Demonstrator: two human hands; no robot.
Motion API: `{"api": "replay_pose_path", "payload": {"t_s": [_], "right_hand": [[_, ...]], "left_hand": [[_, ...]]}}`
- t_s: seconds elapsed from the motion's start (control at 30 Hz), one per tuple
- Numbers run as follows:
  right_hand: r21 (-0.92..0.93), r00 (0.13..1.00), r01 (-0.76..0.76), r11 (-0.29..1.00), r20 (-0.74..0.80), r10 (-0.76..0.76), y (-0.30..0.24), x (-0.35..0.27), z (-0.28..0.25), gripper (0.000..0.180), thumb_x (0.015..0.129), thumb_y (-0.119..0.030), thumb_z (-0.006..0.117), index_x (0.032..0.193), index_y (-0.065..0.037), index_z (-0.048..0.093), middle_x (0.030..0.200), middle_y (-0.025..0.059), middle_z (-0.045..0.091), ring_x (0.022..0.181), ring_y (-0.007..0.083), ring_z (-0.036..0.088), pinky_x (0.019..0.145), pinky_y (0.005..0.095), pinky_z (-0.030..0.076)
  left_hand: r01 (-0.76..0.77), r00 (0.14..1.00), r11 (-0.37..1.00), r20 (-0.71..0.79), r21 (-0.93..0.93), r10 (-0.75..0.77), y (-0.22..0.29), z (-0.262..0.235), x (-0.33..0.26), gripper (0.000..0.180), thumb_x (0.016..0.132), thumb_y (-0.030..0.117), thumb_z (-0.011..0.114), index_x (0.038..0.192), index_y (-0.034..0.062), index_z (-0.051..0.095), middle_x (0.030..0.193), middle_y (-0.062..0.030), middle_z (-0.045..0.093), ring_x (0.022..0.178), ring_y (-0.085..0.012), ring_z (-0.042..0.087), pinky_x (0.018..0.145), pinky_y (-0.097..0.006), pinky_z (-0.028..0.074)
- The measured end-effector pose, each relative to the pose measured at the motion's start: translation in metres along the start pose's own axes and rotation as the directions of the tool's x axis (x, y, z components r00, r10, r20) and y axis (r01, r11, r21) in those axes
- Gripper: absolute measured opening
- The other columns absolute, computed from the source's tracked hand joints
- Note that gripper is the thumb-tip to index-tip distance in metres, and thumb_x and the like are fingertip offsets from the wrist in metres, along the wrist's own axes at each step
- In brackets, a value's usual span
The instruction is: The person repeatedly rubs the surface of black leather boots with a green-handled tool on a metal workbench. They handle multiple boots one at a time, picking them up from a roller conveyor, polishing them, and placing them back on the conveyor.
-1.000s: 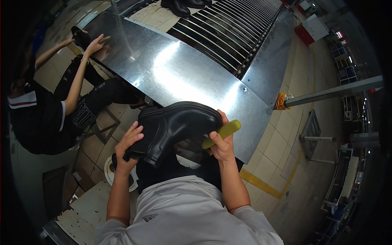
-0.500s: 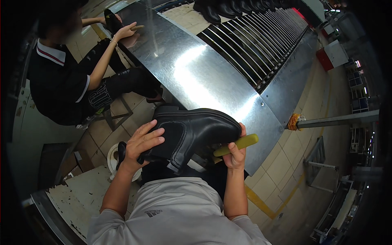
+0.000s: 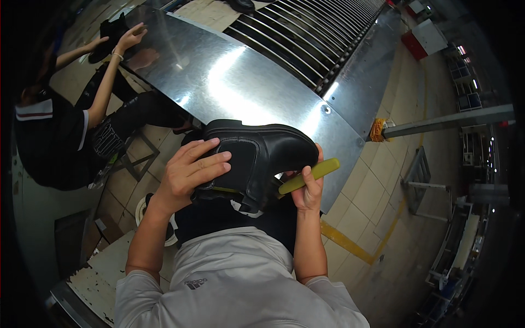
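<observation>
A black ankle boot (image 3: pixel 261 150) with a side panel is held in front of me, sole turned up and away, toe to the right. My left hand (image 3: pixel 188 174) grips its shaft, thumb hidden and fingers spread over the side panel. A flat olive-green bar with rounded ends (image 3: pixel 322 168) is pinched under the thumb of my right hand (image 3: pixel 309 188). Fingers of that same hand reach behind the boot's toe; how firmly they hold it is hidden. The bar's lower end lies close to the boot's opening.
Beyond the boot lies a shiny metal tabletop (image 3: pixel 180 60), joined to a roller conveyor (image 3: pixel 306 44). At left, a seated co-worker (image 3: pixel 60 128) holds another dark boot (image 3: pixel 109 38). A metal rail (image 3: pixel 448 121) is at right. A worn white surface (image 3: pixel 106 276) stands at lower left.
The boot has tilted slightly, and my left fingers lie further over its side panel. The bar stays in my right hand. The surroundings have shifted in view; the co-worker's boot has turned.
</observation>
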State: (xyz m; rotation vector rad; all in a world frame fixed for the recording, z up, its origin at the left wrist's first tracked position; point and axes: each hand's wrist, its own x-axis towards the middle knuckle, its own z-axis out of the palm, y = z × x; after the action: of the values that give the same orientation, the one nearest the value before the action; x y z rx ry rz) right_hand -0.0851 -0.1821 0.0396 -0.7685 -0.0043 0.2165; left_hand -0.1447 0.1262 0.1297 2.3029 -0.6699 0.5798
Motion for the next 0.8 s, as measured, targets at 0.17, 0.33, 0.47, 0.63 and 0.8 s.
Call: {"api": "replay_pose_path", "payload": {"t_s": [0.17,0.33,0.47,0.63,0.8], "right_hand": [[0.021,0.999,0.027,0.999,-0.025,-0.026,-0.004,-0.003,-0.001,0.069,0.095,-0.011,0.073,0.154,-0.018,0.039,0.137,0.0069,0.057,0.122,0.023,0.059,0.102,0.0417,0.05],[0.031,1.0,0.015,0.999,0.004,-0.015,-0.004,-0.007,-0.008,0.069,0.096,-0.011,0.073,0.154,-0.018,0.038,0.141,0.0068,0.055,0.129,0.0244,0.056,0.108,0.045,0.047],[-0.112,0.997,0.017,0.994,-0.069,-0.024,-0.005,-0.008,-0.006,0.069,0.095,-0.01,0.074,0.153,-0.015,0.039,0.128,0.0085,0.062,0.104,0.0237,0.068,0.09,0.0376,0.056],[-0.803,0.971,-0.186,0.566,-0.24,-0.021,-0.027,-0.005,0.006,0.072,0.089,-0.015,0.081,0.15,-0.008,0.044,0.101,0.0101,0.07,0.073,0.0194,0.072,0.064,0.0298,0.057],[-0.987,0.947,0.007,0.163,-0.046,-0.318,-0.002,-0.012,0.0,0.063,0.084,-0.023,0.087,0.136,0.003,0.061,0.104,0.0253,0.075,0.092,0.0323,0.077,0.08,0.0357,0.058]], "left_hand": [[-0.023,0.999,1.0,0.036,0.012,0.023,0.006,0.002,0.011,0.036,0.081,0.001,0.07,0.116,0.01,0.075,0.126,-0.0049,0.074,0.125,-0.0324,0.065,0.102,-0.049,0.052],[-0.022,0.999,1.0,0.046,0.0,0.022,0.005,0.003,0.011,0.036,0.082,0.003,0.071,0.116,0.0108,0.075,0.126,-0.0048,0.074,0.126,-0.032,0.065,0.102,-0.049,0.052],[-0.056,0.995,0.998,0.078,-0.039,0.059,-0.011,0.0,0.019,0.038,0.077,0.012,0.079,0.115,0.0106,0.074,0.126,-0.0055,0.074,0.126,-0.0321,0.065,0.101,-0.048,0.052],[0.012,0.998,0.992,0.062,-0.129,-0.004,-0.085,0.015,0.037,0.062,0.06,-0.013,0.074,0.118,0.0087,0.073,0.128,-0.007,0.073,0.125,-0.033,0.066,0.102,-0.041,0.053],[0.338,0.937,0.878,0.037,-0.339,-0.347,-0.125,0.048,0.041,0.068,0.07,-0.014,0.07,0.134,0.0082,0.066,0.131,-0.0082,0.071,0.127,-0.0261,0.064,0.111,-0.036,0.048]]}}
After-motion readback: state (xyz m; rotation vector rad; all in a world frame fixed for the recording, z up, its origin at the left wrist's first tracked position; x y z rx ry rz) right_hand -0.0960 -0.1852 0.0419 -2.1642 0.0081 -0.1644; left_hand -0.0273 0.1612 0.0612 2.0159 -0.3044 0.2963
